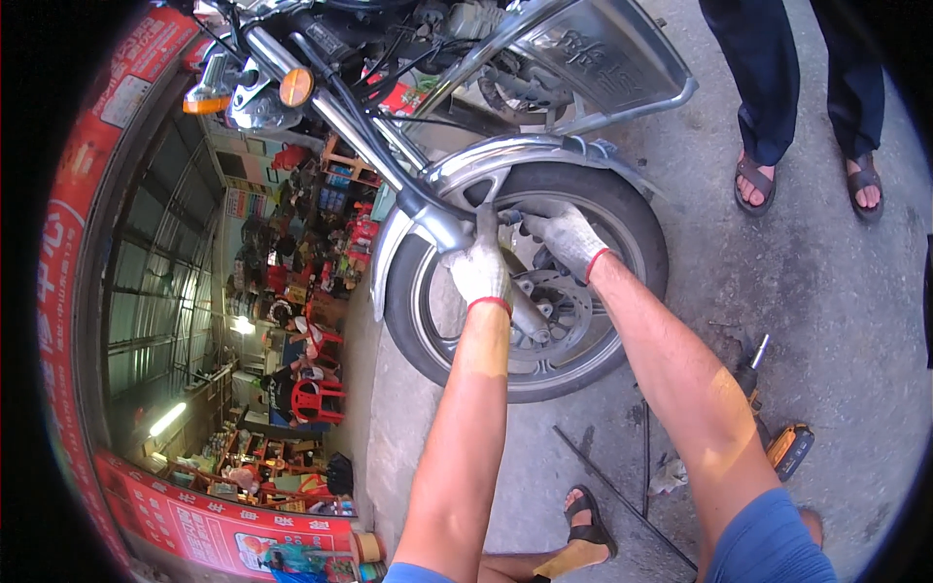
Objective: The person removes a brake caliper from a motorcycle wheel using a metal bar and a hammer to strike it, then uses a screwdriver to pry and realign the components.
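A motorcycle's front wheel [644,282] stands on its tyre in front of me, under a chrome mudguard [530,148]. My left hand [481,270], in a white knit glove with a red cuff and dirty fingertips, closes over the silver front fork leg [432,222]. One of its fingers stretches up beside the fork. To its right, my right hand [566,236], gloved alike, reaches in over the wheel rim. Its fingers pinch near the left fingertips, on a small dark part I cannot make out. Below the hands lies the brake disc [573,316] around the hub.
A yellow-and-black power driver [777,442] lies on the concrete at right, partly behind my right arm. Thin dark rods [607,478] lie near my sandalled foot [586,525]. Another person's sandalled feet [755,185] stand at upper right. A cluttered workshop with red stools [316,400] opens at left.
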`<control>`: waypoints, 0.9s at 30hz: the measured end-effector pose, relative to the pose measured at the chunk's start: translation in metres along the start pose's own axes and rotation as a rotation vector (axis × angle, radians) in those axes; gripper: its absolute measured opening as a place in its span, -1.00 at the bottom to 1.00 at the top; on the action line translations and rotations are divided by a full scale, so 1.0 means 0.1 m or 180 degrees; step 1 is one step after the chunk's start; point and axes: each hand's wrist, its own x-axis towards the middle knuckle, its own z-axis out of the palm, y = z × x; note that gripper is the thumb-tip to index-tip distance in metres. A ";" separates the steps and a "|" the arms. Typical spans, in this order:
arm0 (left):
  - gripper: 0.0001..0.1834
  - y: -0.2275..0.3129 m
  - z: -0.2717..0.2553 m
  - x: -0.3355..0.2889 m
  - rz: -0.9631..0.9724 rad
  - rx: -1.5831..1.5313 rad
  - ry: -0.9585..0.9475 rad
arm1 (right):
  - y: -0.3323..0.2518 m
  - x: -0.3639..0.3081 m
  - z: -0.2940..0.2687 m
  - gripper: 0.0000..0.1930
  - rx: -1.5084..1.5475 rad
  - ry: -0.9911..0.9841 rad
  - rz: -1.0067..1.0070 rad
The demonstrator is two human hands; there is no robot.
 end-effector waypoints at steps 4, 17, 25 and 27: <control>-0.04 -0.03 0.08 0.05 -0.0081 0.0422 0.0464 | -0.10 -0.02 -0.06 -0.70 0.0253 -0.0095 0.0360; -0.09 0.07 0.03 -0.02 -0.0101 0.0680 0.0453 | 0.17 0.19 0.03 -0.74 0.0723 -0.0034 0.0092; 0.04 -0.09 0.06 0.03 0.0194 0.0369 0.0418 | 0.33 0.22 0.09 -0.75 -0.0175 0.0173 0.0369; 0.11 -0.14 0.03 0.09 0.0177 0.0565 0.0460 | 0.37 0.21 0.13 -0.73 0.0000 0.0225 0.0228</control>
